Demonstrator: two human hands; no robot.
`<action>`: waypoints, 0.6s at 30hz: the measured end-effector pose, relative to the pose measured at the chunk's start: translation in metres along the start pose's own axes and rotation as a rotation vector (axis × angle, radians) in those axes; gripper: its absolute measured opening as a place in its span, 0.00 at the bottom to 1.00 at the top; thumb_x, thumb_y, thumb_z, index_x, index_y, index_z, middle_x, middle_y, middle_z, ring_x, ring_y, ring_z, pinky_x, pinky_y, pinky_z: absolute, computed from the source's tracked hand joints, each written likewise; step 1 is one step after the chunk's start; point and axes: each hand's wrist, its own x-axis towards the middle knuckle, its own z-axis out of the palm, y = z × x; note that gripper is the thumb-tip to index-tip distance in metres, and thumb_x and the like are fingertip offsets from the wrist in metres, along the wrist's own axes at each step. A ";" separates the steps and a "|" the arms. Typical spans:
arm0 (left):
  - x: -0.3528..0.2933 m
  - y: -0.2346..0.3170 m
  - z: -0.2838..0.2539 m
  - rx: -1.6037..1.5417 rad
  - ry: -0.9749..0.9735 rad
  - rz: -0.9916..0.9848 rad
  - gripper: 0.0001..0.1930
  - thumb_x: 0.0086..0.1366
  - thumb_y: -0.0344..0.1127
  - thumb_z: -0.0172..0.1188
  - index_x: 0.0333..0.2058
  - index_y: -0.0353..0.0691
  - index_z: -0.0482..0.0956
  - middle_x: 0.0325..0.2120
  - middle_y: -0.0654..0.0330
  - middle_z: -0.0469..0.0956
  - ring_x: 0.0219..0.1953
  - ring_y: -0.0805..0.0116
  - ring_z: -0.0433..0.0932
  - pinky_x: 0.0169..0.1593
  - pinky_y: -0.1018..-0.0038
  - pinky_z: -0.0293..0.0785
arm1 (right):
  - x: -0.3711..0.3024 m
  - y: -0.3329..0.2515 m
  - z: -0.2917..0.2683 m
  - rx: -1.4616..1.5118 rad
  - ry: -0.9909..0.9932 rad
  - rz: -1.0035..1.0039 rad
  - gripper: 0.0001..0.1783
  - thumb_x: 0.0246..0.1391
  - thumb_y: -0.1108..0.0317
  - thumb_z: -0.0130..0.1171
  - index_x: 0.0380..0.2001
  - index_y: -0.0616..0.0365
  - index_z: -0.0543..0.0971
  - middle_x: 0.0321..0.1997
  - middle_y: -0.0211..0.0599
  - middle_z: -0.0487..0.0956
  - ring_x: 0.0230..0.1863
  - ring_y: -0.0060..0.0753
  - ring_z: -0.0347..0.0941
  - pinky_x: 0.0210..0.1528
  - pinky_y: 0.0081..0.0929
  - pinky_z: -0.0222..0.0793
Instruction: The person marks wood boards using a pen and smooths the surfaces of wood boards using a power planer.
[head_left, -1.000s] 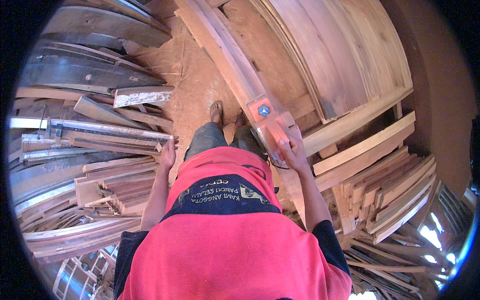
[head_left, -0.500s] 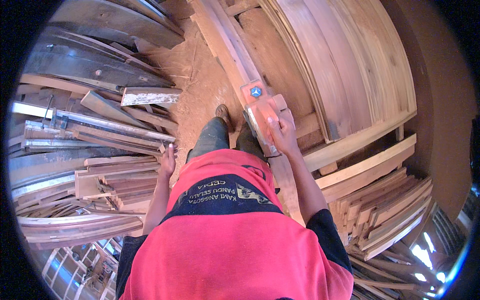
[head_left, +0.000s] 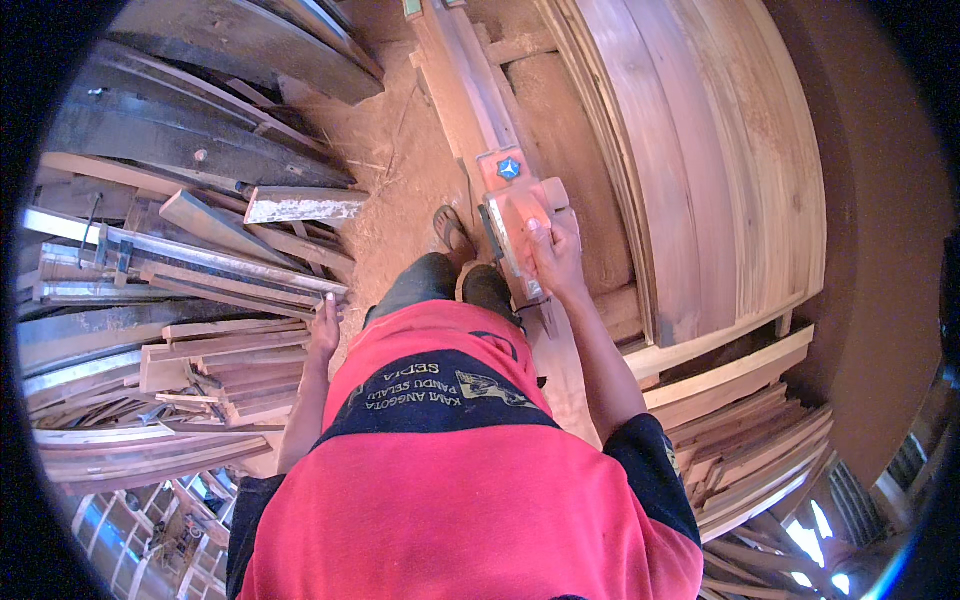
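Observation:
My right hand (head_left: 560, 258) is wrapped round the handle of an orange electric hand planer (head_left: 513, 222) with a blue front knob (head_left: 508, 168). The planer rests on a long, narrow length of timber (head_left: 460, 85) that runs away from me past my right side. My left hand (head_left: 327, 325) hangs free at my left side, fingers stretched out and holding nothing. Nearest to it are the ends of stacked wood strips (head_left: 240, 350). The planer's underside is hidden against the wood.
Wide planed boards (head_left: 700, 160) lie side by side on the right, with a stack of shorter pieces (head_left: 750, 455) nearer me. Dark slabs (head_left: 190, 135) and offcuts crowd the left. Sawdust covers the floor (head_left: 385, 190) around my sandalled foot (head_left: 453, 232).
The view has shifted slightly, so more of the timber's far end shows. My right hand stays on the planer, which has moved little. My left hand still hangs at my side.

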 end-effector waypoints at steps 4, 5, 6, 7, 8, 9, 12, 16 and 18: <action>0.030 0.031 -0.026 0.076 0.019 0.039 0.37 0.77 0.61 0.34 0.57 0.31 0.75 0.49 0.44 0.80 0.54 0.55 0.78 0.57 0.64 0.72 | 0.043 -0.016 0.013 -0.028 0.001 -0.056 0.27 0.65 0.50 0.57 0.21 0.63 0.77 0.17 0.35 0.75 0.21 0.24 0.71 0.24 0.32 0.66; 0.037 0.044 -0.032 0.114 0.030 0.047 0.37 0.77 0.62 0.33 0.57 0.31 0.75 0.49 0.44 0.81 0.53 0.55 0.78 0.58 0.64 0.72 | 0.052 -0.021 0.017 -0.033 0.005 -0.055 0.27 0.65 0.50 0.57 0.21 0.63 0.77 0.17 0.35 0.75 0.21 0.24 0.71 0.24 0.32 0.66; 0.039 0.064 -0.039 -0.007 -0.027 -0.038 0.38 0.76 0.63 0.33 0.57 0.31 0.75 0.49 0.44 0.80 0.54 0.55 0.78 0.59 0.63 0.71 | 0.062 -0.032 0.024 -0.016 0.033 -0.155 0.28 0.68 0.50 0.54 0.18 0.59 0.75 0.14 0.31 0.72 0.17 0.21 0.68 0.20 0.27 0.63; 0.049 0.062 -0.044 -0.012 -0.025 -0.039 0.38 0.76 0.63 0.33 0.57 0.31 0.75 0.49 0.44 0.80 0.54 0.55 0.78 0.59 0.63 0.71 | 0.071 -0.041 0.029 0.001 0.060 -0.256 0.29 0.70 0.49 0.50 0.16 0.55 0.72 0.11 0.26 0.68 0.12 0.19 0.65 0.15 0.21 0.60; 0.060 0.060 -0.051 -0.043 0.000 -0.050 0.38 0.76 0.63 0.33 0.58 0.31 0.75 0.50 0.44 0.80 0.55 0.55 0.77 0.60 0.63 0.70 | 0.084 -0.043 0.032 -0.003 0.056 -0.259 0.29 0.70 0.49 0.50 0.16 0.55 0.72 0.11 0.26 0.68 0.12 0.19 0.65 0.15 0.21 0.60; 0.066 0.061 -0.057 -0.072 0.025 -0.063 0.38 0.76 0.64 0.33 0.58 0.32 0.75 0.51 0.44 0.79 0.55 0.55 0.77 0.60 0.62 0.70 | 0.097 -0.046 0.035 -0.063 0.083 -0.335 0.29 0.70 0.50 0.51 0.16 0.55 0.72 0.11 0.26 0.68 0.12 0.20 0.65 0.16 0.22 0.60; 0.079 0.059 -0.069 -0.080 0.040 -0.043 0.38 0.76 0.63 0.34 0.57 0.30 0.75 0.52 0.45 0.79 0.56 0.56 0.77 0.60 0.65 0.70 | 0.131 -0.060 0.044 -0.158 0.153 -0.484 0.30 0.69 0.51 0.51 0.15 0.55 0.72 0.11 0.26 0.67 0.13 0.21 0.65 0.17 0.24 0.60; 0.086 0.034 -0.085 -0.086 0.035 -0.056 0.39 0.76 0.63 0.33 0.57 0.28 0.74 0.53 0.46 0.79 0.56 0.54 0.77 0.61 0.64 0.70 | 0.171 -0.073 0.057 -0.215 0.163 -0.459 0.31 0.69 0.51 0.51 0.13 0.56 0.73 0.10 0.27 0.68 0.13 0.21 0.65 0.18 0.24 0.59; 0.086 0.023 -0.091 -0.060 0.048 -0.056 0.39 0.76 0.63 0.33 0.57 0.29 0.74 0.53 0.45 0.78 0.56 0.54 0.77 0.60 0.64 0.71 | 0.184 -0.098 0.065 -0.180 0.118 -0.439 0.31 0.69 0.49 0.51 0.14 0.56 0.73 0.11 0.29 0.68 0.13 0.22 0.66 0.18 0.24 0.60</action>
